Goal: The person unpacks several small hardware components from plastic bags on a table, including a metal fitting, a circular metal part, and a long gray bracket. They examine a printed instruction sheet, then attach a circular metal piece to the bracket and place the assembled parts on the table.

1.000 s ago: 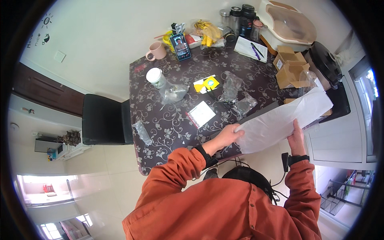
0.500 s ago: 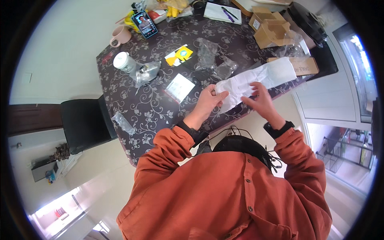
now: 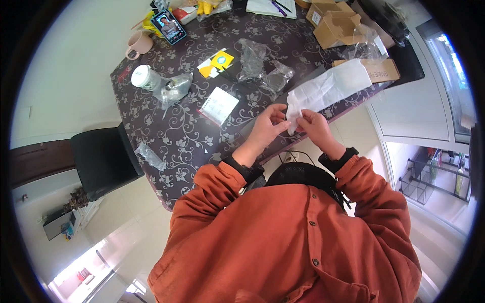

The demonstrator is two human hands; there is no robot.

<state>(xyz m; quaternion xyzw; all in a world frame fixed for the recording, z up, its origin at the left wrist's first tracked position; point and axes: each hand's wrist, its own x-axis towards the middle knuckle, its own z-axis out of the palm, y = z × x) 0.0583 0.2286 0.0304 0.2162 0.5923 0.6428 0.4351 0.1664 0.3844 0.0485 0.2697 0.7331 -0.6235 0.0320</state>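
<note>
A long, wrinkled white sheet [image 3: 331, 87] is stretched slantwise along the near right edge of the desk [image 3: 188, 144]; its crumpled near end is pinched by the left fingers [image 3: 283, 125] and right fingers [image 3: 305, 122], its broad end laid rightward

Notepad [image 3: 220, 106], mug [image 3: 140, 43] on floral table [image 3: 194, 149]

From my end, I can't follow the fingertips of the left hand [image 3: 264, 130], which curl into the bunched end of the white sheet [image 3: 328, 87]; the right hand [image 3: 316, 130] covers part of that end too. Farther right of the hands, the sheet hides one end of the carton [image 3: 385, 71]. Well ahead of them, the top edge cuts off my view of the bananas [image 3: 205, 7] and paper [image 3: 256, 6]. Left of the left hand, the notepad [image 3: 220, 106] carries marks too small for me to read.
</note>
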